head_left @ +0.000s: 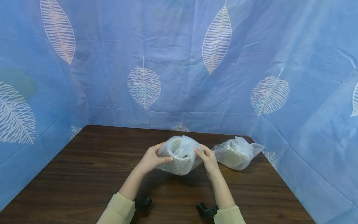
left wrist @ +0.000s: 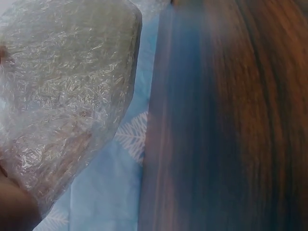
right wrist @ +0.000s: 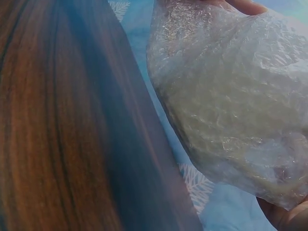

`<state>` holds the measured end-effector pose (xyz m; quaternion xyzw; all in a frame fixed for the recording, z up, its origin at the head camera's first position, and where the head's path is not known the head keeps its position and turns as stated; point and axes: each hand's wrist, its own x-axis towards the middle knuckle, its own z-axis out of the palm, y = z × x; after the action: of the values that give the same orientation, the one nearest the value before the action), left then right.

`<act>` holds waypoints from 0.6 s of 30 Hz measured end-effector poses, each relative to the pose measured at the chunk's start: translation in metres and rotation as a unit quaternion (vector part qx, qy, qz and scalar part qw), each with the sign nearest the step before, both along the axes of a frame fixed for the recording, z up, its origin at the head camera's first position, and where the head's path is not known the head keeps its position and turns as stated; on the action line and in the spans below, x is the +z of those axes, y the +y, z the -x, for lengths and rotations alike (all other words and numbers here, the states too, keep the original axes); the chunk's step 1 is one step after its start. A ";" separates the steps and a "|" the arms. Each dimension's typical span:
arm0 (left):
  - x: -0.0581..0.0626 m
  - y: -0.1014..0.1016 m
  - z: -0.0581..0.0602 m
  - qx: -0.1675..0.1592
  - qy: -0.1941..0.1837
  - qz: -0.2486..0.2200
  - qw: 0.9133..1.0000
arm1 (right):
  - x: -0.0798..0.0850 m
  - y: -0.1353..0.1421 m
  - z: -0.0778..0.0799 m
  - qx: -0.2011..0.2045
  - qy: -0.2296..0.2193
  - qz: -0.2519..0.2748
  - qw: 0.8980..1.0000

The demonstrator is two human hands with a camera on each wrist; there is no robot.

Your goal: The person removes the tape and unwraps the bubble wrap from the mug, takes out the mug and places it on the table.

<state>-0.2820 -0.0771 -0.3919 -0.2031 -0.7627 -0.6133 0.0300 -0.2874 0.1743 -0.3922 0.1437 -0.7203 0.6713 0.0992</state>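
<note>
Both hands hold a bundle in clear bubble wrap (head_left: 179, 168) above the middle of the table. Inside the wrap is something pale, its kind hidden by the plastic; a rounded rim shows at the top. My left hand (head_left: 153, 158) grips the bundle's left side, thumb across the front and the other fingers mostly behind it. On the opposite side, my right hand (head_left: 207, 157) pinches the wrap near the top right. Close up, the wrapped bundle (left wrist: 72, 72) fills the upper left of the left wrist view, and the same bundle (right wrist: 231, 106) takes up the right wrist view's right half.
Another bubble-wrapped bundle (head_left: 235, 154) lies on the dark wooden table (head_left: 84, 174) toward its back right corner, a twisted tail of wrap pointing right. Blue cloth (head_left: 173, 87) with white leaf prints hangs behind the table and along both sides.
</note>
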 end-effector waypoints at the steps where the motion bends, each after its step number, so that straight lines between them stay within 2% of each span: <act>1: -0.001 0.000 0.000 -0.001 -0.001 0.000 1.000 | -0.001 0.000 0.000 0.001 -0.001 0.000 1.000; 10: -0.007 -0.003 0.003 -0.007 -0.001 0.008 1.000 | -0.011 -0.001 0.006 0.019 -0.012 -0.004 1.000; 18: -0.012 -0.002 0.006 0.002 -0.013 0.024 1.000 | -0.017 -0.001 0.010 0.024 -0.036 -0.011 0.999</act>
<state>-0.2881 -0.0796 -0.4044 -0.1939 -0.7778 -0.5976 0.0166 -0.2972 0.1731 -0.4092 0.1377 -0.7273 0.6700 0.0554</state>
